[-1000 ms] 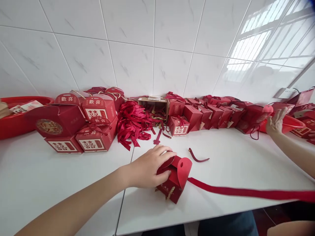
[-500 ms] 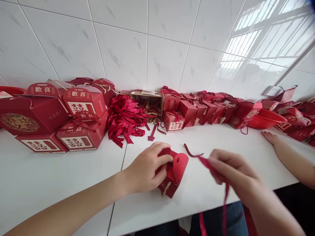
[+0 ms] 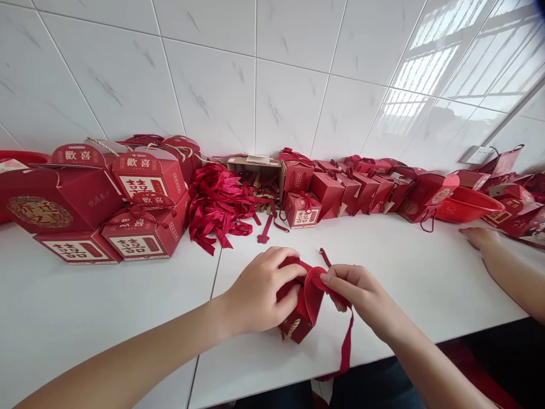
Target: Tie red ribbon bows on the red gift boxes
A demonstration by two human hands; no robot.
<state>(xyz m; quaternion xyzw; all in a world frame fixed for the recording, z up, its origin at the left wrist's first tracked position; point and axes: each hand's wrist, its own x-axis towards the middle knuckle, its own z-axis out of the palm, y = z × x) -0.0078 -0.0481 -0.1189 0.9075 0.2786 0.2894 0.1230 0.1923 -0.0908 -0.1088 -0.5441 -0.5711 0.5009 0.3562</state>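
Observation:
A small red gift box [image 3: 300,320] stands on the white table, tilted toward my right side, with a gold cord at its lower front. My left hand [image 3: 268,289] grips its top, thumb and fingers around the upper flaps. My right hand [image 3: 355,295] pinches a dark red ribbon [image 3: 347,346] right at the box's rounded flap [image 3: 314,289]; the ribbon's tail hangs down toward the table edge. Whether the ribbon's tip is in the flap's hole is hidden by my fingers. Just behind my right hand lies a short dark red strap [image 3: 325,257].
Stacked red gift boxes [image 3: 140,238] stand at the left. A pile of red ribbons [image 3: 219,204] lies beside an open cardboard carton [image 3: 276,182] of straps. More red boxes [image 3: 327,196] line the wall. At right are a red basin [image 3: 470,204] and another person's hand [image 3: 479,236].
My right hand has moved left with the ribbon, from beside the box to its rounded flap. My left hand keeps its hold on the box.

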